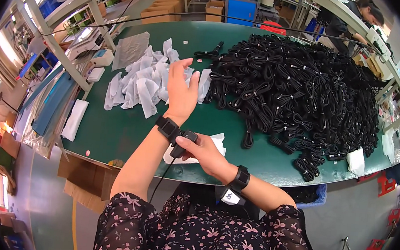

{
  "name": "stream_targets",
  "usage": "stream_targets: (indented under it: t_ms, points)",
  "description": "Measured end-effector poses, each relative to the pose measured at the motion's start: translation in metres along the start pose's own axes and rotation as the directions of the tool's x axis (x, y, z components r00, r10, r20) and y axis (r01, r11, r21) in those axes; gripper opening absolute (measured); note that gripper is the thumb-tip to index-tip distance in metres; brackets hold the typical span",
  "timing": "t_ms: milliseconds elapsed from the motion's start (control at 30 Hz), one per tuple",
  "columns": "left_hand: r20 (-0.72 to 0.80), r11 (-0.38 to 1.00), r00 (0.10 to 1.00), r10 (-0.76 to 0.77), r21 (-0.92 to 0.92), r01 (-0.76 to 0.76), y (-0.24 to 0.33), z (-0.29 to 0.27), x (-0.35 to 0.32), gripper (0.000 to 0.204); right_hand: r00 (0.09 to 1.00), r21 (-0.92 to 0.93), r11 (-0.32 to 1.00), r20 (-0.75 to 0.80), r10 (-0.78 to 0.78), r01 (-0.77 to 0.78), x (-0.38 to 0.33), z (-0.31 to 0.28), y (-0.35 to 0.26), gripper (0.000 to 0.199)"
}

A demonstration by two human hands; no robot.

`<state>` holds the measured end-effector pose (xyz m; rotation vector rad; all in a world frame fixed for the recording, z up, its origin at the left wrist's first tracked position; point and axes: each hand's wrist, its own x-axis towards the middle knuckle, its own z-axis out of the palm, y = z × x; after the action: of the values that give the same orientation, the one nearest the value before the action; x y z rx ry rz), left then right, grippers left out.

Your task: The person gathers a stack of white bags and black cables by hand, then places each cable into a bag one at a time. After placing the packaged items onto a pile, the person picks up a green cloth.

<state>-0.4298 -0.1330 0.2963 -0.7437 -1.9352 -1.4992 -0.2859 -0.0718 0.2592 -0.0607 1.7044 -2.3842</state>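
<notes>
My left hand (182, 95) is raised over the table, its fingers stretched upward and apart, holding nothing. A black strap (167, 127) circles the left wrist. Beside that strap, my right hand (209, 157) grips a small black box-shaped device (189, 136), with a thin black cord hanging below it. A second black strap (240, 177) is on the right wrist, with a white-faced piece (231, 197) beneath it. White sheets or bags (218, 141) lie partly hidden under the right hand. Past the left hand is a heap of translucent white bags (139, 87).
Coiled black cables (302, 96) form a large pile on the right of the green table (113, 136). A white packet (74, 119) lies at left, another white bundle (356, 162) at right. Metal shelf posts (102, 23) flank the table. A co-worker (356, 19) bends at far right.
</notes>
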Motion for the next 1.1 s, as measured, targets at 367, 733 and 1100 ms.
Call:
stream_targets:
  t_ms: [367, 733, 1100]
  points:
    - [0.272, 0.989, 0.953, 0.132, 0.025, -0.144, 0.011, -0.003, -0.027, 0.028, 0.988, 0.025, 0.988, -0.007, 0.154, -0.154, -0.023, 0.0, 0.004, 0.043]
    - [0.73, 0.89, 0.562, -0.389, 0.139, 0.435, -0.005, -0.038, -0.125, 0.021, 0.863, -0.989, -0.102, -0.044, -0.504, -0.11, -0.064, -0.121, -0.011, 0.021]
    - [0.737, 0.938, 0.646, -0.197, 0.334, -0.095, 0.014, -0.04, -0.149, 0.029, 0.909, -0.989, 0.072, -0.15, -0.39, -0.133, -0.096, -0.132, 0.01, 0.026]
